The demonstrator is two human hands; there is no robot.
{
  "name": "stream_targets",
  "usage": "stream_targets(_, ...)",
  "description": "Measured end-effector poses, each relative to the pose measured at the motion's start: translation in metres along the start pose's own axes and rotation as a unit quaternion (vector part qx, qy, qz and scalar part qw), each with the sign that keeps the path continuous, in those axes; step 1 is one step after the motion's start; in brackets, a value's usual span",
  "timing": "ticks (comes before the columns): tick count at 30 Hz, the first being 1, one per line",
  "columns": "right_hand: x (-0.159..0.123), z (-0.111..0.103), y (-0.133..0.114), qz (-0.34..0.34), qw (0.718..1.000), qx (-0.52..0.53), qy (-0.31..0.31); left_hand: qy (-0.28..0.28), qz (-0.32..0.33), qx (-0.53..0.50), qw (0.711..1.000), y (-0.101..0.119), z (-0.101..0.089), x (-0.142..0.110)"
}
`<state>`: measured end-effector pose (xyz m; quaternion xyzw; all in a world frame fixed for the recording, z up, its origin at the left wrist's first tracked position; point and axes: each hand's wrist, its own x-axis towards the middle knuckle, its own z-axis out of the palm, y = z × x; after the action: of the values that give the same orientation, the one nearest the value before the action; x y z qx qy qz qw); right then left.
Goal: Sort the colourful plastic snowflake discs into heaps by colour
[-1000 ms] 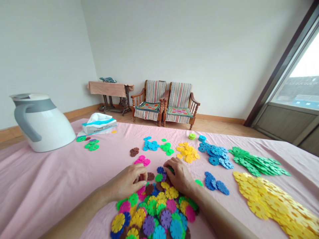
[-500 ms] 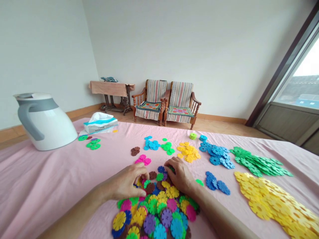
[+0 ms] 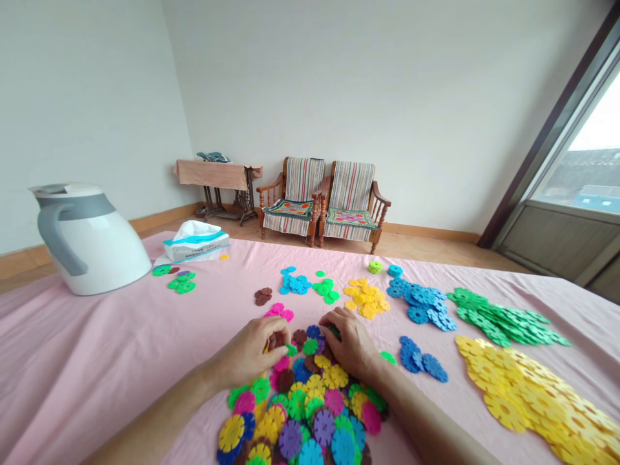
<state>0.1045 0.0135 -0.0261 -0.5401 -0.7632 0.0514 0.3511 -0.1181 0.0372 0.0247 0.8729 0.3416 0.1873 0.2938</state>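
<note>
A mixed pile of plastic snowflake discs [image 3: 314,400] in many colours lies in front of me. At its far left edge my left hand [image 3: 259,345] is closed, with a green snowflake disc [image 3: 290,349] pinched between thumb and fingers. My right hand [image 3: 351,342] rests over the pile's far right side, its fingers curled down. Something dark green shows under those fingers, too hidden to tell what. Just beyond the hands lie small groups of pink discs [image 3: 279,312], brown discs [image 3: 263,296] and yellow discs [image 3: 367,298].
Sorted blue discs [image 3: 421,300], green discs [image 3: 504,316] and large yellow discs [image 3: 537,394] spread over the pink tablecloth [image 3: 194,323] to the right. A white jug [image 3: 104,248] and a tissue box [image 3: 196,242] stand at left. Two wooden armchairs [image 3: 322,203] are beyond the table.
My left thumb and fingers have closed together on a green disc at the pile's edge, and a brown disc near them has shifted toward me. My right hand has barely moved.
</note>
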Motion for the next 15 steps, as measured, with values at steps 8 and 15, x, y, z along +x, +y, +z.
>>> stream_targets(8, 0.006, -0.005, 0.005, 0.07, 0.992, 0.046, 0.09, 0.116, -0.04, -0.032, 0.992, -0.015, 0.003, 0.01)
stream_targets(15, 0.007, -0.023, 0.041, 0.206, 0.947, 0.1, 0.225, 0.112, -0.051, -0.018, 0.992, -0.004, 0.006, 0.045)
